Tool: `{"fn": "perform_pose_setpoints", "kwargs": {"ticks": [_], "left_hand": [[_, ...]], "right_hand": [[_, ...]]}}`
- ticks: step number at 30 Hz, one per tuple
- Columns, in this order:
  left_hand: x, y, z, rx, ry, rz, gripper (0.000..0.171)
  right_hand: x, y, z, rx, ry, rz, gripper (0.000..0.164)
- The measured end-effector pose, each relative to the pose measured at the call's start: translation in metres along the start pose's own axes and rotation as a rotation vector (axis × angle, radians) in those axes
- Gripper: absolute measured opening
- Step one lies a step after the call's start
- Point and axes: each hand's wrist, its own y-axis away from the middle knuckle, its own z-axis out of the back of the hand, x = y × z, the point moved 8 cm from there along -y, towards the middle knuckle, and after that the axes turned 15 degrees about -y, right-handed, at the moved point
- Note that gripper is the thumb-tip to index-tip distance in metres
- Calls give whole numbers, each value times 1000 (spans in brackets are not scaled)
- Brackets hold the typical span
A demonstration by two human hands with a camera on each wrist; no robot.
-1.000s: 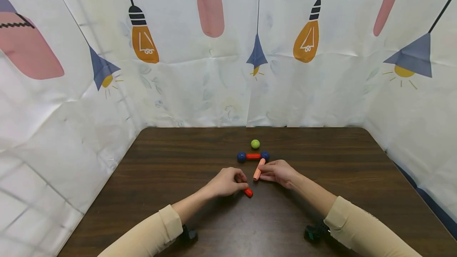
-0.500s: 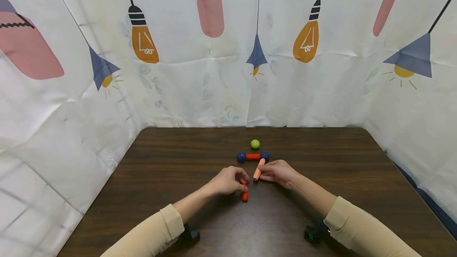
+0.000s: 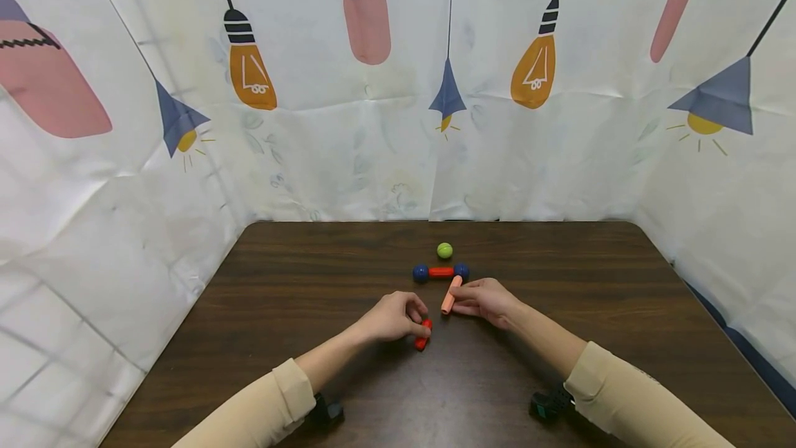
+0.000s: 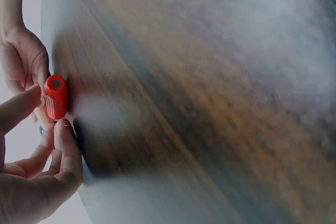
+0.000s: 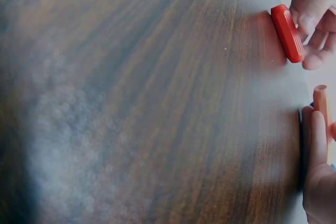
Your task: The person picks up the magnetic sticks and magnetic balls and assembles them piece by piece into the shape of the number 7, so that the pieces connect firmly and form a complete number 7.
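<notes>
My left hand (image 3: 393, 316) has its thumb and fingers around a short red building rod (image 3: 423, 339), low over the table. In the left wrist view the near end of this red rod (image 4: 56, 98) shows a grey round spot and ridged side. My right hand (image 3: 485, 301) pinches a salmon-orange rod (image 3: 451, 295) from the right. Its far end meets or overlaps the right blue ball (image 3: 461, 270); contact cannot be told. Another red rod (image 3: 441, 272) lies between that ball and a left blue ball (image 3: 421, 273), forming a straight bar.
Behind the bar sits a small yellow-green ball (image 3: 444, 250). Everything stands on a dark wood-grain table (image 3: 298, 261). A white curtain printed with lamps (image 3: 398, 157) hangs beyond its back edge and along the sides.
The red rod in my left hand has turned: its near end has swung left, towards my body's left side. My right hand and the salmon-orange rod have stayed still.
</notes>
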Motion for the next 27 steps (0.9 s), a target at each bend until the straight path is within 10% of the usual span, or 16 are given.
{"fn": "perform_pose_setpoints", "kwargs": {"ticks": [27], "left_hand": [[-7,-3,-6,57,-86,1,10]], "right_hand": [[-1,-2,0,-1,-8,-1,41]]}}
